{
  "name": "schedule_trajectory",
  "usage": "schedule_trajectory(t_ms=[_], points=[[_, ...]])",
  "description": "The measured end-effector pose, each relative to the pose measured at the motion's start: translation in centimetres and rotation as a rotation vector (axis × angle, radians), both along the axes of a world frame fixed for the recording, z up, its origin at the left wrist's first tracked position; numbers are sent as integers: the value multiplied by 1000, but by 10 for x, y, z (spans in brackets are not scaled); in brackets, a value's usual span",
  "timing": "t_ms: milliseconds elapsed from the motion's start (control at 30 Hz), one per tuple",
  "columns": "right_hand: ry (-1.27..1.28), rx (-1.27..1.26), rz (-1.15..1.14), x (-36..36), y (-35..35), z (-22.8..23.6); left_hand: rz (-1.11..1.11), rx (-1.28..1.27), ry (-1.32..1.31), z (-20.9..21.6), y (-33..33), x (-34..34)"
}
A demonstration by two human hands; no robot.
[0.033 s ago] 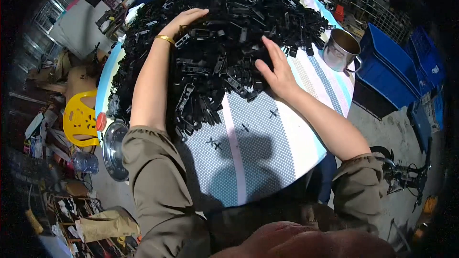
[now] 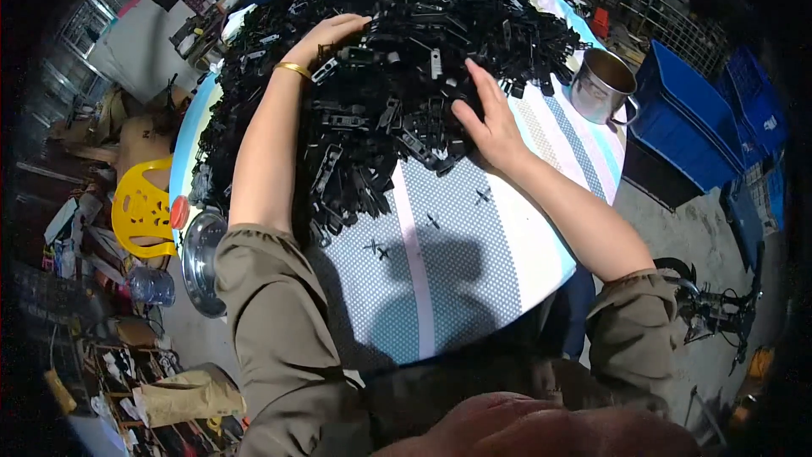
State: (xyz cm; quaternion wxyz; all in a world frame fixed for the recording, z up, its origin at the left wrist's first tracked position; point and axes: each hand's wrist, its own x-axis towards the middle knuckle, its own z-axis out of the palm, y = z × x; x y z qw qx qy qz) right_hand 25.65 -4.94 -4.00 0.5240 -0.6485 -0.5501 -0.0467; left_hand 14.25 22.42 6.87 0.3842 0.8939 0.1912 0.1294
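A round bench (image 2: 474, 288) with a dotted, pastel-striped cover is filling most of the view, and a large heap of black plastic parts (image 2: 381, 76) is covering its far half, spilling toward the near edge on the person's left. Blue crates (image 2: 694, 118) are standing on the floor to the right, a yellow chair (image 2: 139, 203) and a metal bowl (image 2: 199, 262) are sitting low on the left, and a steel mug (image 2: 602, 85) is standing on the bench just beside the heap's right edge.

The left hand (image 2: 334, 34) is lying spread and flat on top of the heap, far in, gripping nothing that can be seen; a gold bangle (image 2: 293, 69) is circling its wrist. The right hand (image 2: 486, 118) is pressing open-palmed against the heap's near right flank, fingers fanned wide over the parts, likewise holding nothing.

Both hands seem to be gathering or raking the pile inward. Doing this well probably means keeping the palms low and fingers spread, drawing evenly from both sides so loose pieces are not sliding off the bench rim or knocking the mug. A few stray small black parts (image 2: 376, 248) are lying apart on the bare cover.
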Motion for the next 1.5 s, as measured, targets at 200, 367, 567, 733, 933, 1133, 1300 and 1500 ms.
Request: schedule_trajectory(t_ms=[200,367,567,733,933,1133,1300,1500], points=[[-70,62,-6,-5,0,0,-31,180,-102,10,-62,-18],[-97,117,-19,-8,-3,-1,-3,695,-245,-14,-114,-18],[-139,142,9,-11,-6,-3,68,932,-390,-48,-191,-37],[-180,80,7,-19,-16,-5,-31,811,-401,-71,-225,-81],[203,-43,7,14,-16,-3,-408,691,-273,-72,-357,-110],[268,-27,-25,12,-47,17,-425,639,-172,-97,-351,-110],[316,129,90,2,-138,30,-448,641,-185,-99,-353,-114],[380,36,-331,5,-268,-58,-443,626,-211,-100,-356,-112]])
